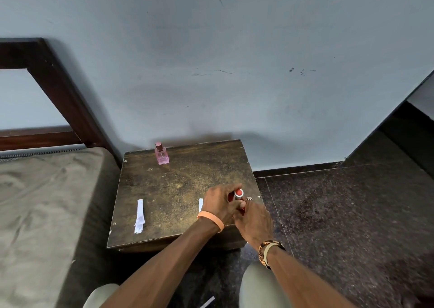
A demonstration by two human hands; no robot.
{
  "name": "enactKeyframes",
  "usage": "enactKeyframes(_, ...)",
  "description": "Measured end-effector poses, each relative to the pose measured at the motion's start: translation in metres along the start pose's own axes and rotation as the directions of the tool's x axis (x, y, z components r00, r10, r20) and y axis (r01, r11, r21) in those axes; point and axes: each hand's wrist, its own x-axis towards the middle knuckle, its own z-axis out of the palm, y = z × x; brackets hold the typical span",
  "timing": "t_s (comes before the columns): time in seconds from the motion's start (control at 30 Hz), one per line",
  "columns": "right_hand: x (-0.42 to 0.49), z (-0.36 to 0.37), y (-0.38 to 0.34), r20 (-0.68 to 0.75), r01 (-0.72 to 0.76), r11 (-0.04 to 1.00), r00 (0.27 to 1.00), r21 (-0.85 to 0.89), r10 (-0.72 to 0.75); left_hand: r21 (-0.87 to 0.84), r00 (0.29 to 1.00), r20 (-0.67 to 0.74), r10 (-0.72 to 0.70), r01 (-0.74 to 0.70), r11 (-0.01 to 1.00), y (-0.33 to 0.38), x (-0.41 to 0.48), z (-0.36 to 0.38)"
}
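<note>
A small red bottle with a red round top and silver collar [239, 194] is held over the right front part of a worn wooden side table [178, 185]. My left hand [219, 203] grips its upper part, fingers curled round it. My right hand [254, 221] holds the red lower part from the near side. A pink perfume bottle [161, 154] stands upright at the table's far left. A white paper strip [139, 216] lies at the front left. Another white strip [200, 204] shows partly behind my left hand.
A bed with a grey-brown mattress [42, 202] and dark wooden headboard [58, 84] is close on the left. A blue-grey wall [234, 73] rises behind the table. Dark speckled floor tiles [352, 214] spread to the right. My knees [260, 286] are below.
</note>
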Motion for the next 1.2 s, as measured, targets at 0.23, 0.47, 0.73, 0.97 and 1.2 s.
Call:
enactKeyframes(0.23, -0.002, 0.000, -0.001, -0.003, -0.008, 1.000, 1.000, -0.006, 0.008, 0.083, 0.996, 0.010, 0.085, -0.085, 0.993, -0.002, 0.002, -0.003)
enactKeyframes(0.47, -0.003, -0.001, -0.003, -0.004, -0.014, 1.000, 1.000, -0.002, 0.014, 0.071, 0.992, 0.039, 0.123, -0.125, 0.990, -0.001, -0.004, -0.002)
enactKeyframes(0.73, -0.004, -0.003, -0.007, -0.004, -0.053, 0.999, 0.999, -0.004, 0.053, 0.048, 0.995, -0.060, 0.080, -0.077, 0.996, 0.001, -0.005, -0.009)
enactKeyframes(0.97, -0.006, -0.002, -0.007, -0.016, -0.046, 0.999, 0.999, 0.000, 0.046, 0.012, 0.990, 0.094, 0.102, -0.104, 0.995, 0.000, -0.002, -0.009)
enactKeyframes(1.2, -0.006, -0.003, -0.009, -0.004, -0.048, 0.999, 0.999, -0.008, 0.048, 0.035, 0.995, -0.055, 0.081, -0.080, 0.996, 0.000, -0.004, -0.008)
